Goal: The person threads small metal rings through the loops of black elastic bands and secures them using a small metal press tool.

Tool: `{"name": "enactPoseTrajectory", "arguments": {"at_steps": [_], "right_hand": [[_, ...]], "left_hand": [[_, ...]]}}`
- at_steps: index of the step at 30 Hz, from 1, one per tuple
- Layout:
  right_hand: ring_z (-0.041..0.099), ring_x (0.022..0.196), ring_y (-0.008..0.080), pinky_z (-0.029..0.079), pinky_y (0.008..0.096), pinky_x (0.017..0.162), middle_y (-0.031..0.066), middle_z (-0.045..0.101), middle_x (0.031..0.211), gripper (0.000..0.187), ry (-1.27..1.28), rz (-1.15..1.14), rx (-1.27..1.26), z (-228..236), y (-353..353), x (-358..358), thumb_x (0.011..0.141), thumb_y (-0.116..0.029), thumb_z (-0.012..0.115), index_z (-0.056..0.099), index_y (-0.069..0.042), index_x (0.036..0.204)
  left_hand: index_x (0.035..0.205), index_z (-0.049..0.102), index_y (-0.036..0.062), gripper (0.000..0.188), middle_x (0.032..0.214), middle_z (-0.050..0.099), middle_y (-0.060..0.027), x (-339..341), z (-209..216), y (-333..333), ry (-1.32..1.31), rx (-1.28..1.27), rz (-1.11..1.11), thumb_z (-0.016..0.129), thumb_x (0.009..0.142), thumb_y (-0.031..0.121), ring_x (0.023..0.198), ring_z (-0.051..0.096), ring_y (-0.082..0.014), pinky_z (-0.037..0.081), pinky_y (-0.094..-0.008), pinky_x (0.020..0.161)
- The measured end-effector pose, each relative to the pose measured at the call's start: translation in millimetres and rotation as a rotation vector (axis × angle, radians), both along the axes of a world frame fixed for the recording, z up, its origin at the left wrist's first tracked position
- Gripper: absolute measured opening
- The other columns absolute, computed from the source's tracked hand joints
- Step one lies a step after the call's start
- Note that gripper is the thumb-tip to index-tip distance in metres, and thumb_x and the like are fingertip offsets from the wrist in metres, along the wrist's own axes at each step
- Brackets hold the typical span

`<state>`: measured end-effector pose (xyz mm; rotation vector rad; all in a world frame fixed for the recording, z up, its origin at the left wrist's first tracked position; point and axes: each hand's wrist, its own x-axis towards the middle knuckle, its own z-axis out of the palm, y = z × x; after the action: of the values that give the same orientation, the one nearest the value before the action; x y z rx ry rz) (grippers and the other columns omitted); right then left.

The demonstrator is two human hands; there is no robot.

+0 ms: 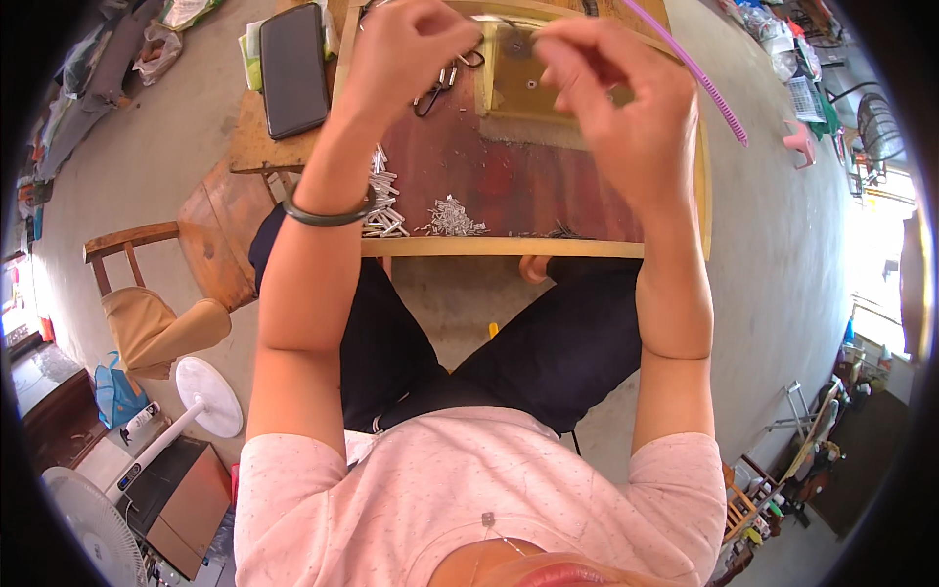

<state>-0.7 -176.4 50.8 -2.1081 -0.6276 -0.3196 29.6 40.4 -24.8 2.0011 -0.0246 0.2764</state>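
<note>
Over the far part of the work board [548, 191], both my hands are raised with a gap between them. My left hand [416, 49] is closed in a pinch, its fingertips at the left edge of a yellowish plate fixture [529, 93]. What it holds is too small to make out. My right hand [631, 112] has thumb and fingers pinched together at the fixture's right side; its contents cannot be made out either. Below my left hand lie black cords with silver metal ends [427, 101]. Nearer me are a pile of silver metal tubes [383, 201] and a heap of small silver pieces [453, 217].
A black phone [294, 70] lies on the wooden table left of the board. A pink ribbed tube [709, 83] hangs over the board's right side. Left are a wooden chair [215, 235] and a white fan [93, 528]. A pink stool [799, 144] stands far right.
</note>
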Motion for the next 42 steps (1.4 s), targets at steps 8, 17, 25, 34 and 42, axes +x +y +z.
{"name": "enactPoseTrajectory", "arguments": {"at_steps": [8, 17, 25, 34, 42], "right_hand": [[0.064, 0.098, 0.0345, 0.053, 0.0399, 0.086, 0.0137, 0.062, 0.106, 0.026, 0.543, 0.813, 0.272, -32.2, 48.8, -150.4, 0.09, -0.021, 0.076, 0.066, -0.005, 0.108], [0.054, 0.119, 0.026, 0.044, 0.035, 0.104, 0.014, 0.05, 0.13, 0.044, 0.989, 0.949, 0.486, -31.4, 68.7, -232.9, 0.093, -0.016, 0.075, 0.058, -0.001, 0.131], [0.053, 0.117, 0.0309, 0.043, 0.0384, 0.102, 0.0152, 0.049, 0.128, 0.045, 0.95, 1.171, 0.542, -27.3, 77.6, -255.7, 0.091, -0.019, 0.078, 0.056, -0.002, 0.126], [0.054, 0.116, 0.03, 0.048, 0.0375, 0.097, 0.0153, 0.052, 0.123, 0.034, 1.141, 1.021, 0.521, -16.6, 72.8, -249.8, 0.091, -0.014, 0.078, 0.059, -0.004, 0.117], [0.065, 0.088, 0.0301, 0.053, 0.0385, 0.075, 0.0097, 0.066, 0.091, 0.01, 0.057, 0.334, -0.011, -45.4, 42.1, -116.3, 0.083, -0.007, 0.075, 0.072, -0.006, 0.093]], "left_hand": [[0.104, 0.077, 0.0046, 0.037, 0.083, 0.072, -0.0013, 13.6, -0.7, 76.8, 0.079, 0.19, 0.166, 0.079, 0.09, 0.039, 0.077, 0.066, -0.0073, 0.051, -0.024, 0.072], [0.077, 0.066, 0.0122, 0.029, 0.065, 0.062, 0.003, -19.1, 28.1, 178.4, -0.266, -0.398, 0.511, 0.077, 0.095, 0.033, 0.056, 0.056, -0.0063, 0.036, -0.0211, 0.051], [0.077, 0.066, 0.0131, 0.029, 0.066, 0.063, 0.0022, -1.2, 10.7, 197.7, -0.288, -0.486, 0.516, 0.076, 0.094, 0.034, 0.054, 0.057, -0.0072, 0.036, -0.0223, 0.047], [0.096, 0.067, -0.0101, 0.046, 0.068, 0.063, -0.0153, -6.8, 28.8, 170.2, -0.356, -0.435, 0.574, 0.072, 0.093, 0.036, 0.057, 0.056, -0.0223, 0.041, -0.0331, 0.048], [0.081, 0.07, 0.0107, 0.023, 0.067, 0.064, 0.0015, -17.1, 21.8, 161.8, -0.327, -0.418, 0.521, 0.074, 0.096, 0.027, 0.056, 0.057, -0.006, 0.038, -0.022, 0.05]]}}
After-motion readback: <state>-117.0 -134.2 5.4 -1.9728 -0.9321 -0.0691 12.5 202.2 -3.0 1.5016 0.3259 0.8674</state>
